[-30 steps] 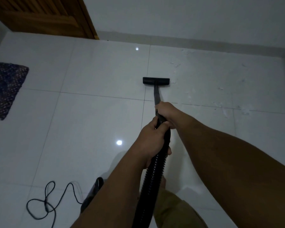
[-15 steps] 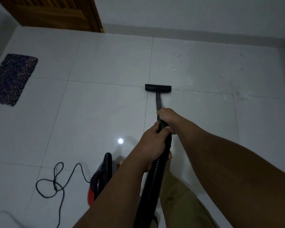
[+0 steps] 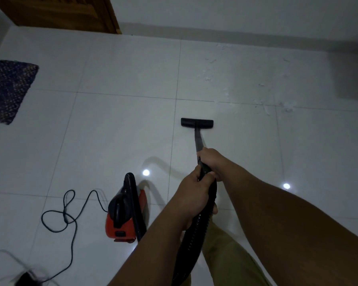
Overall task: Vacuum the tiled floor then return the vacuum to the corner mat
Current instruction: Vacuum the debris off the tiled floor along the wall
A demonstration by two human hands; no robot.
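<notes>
Clearly the vacuuming step is in hand, not the return. Far left of the vacuum [image 3: 125, 211] lies the mat [image 3: 9, 90], by the left wall and well apart from it; nothing rests on it. A cord [image 3: 70, 215] loops on the floor [image 3: 112, 131] just left of the vacuum. The red and black vacuum stands on the tiles just left of the arms. Right of it, the left hand [image 3: 191, 200] is wrapped tight round the ribbed hose [image 3: 196, 230], and the right hand [image 3: 211, 162] is closed round the wand [image 3: 198, 141] just above the left. The wand runs forward to the nozzle [image 3: 197, 123], flat on the tile. Beyond and right of the nozzle, white debris [image 3: 262, 104] is scattered toward the wall, so the floor seems only partly done. The next move, I judge, calls for pushing the nozzle forward and right through that litter with both hands kept tight. Parking the vacuum on the mat comes later.
</notes>
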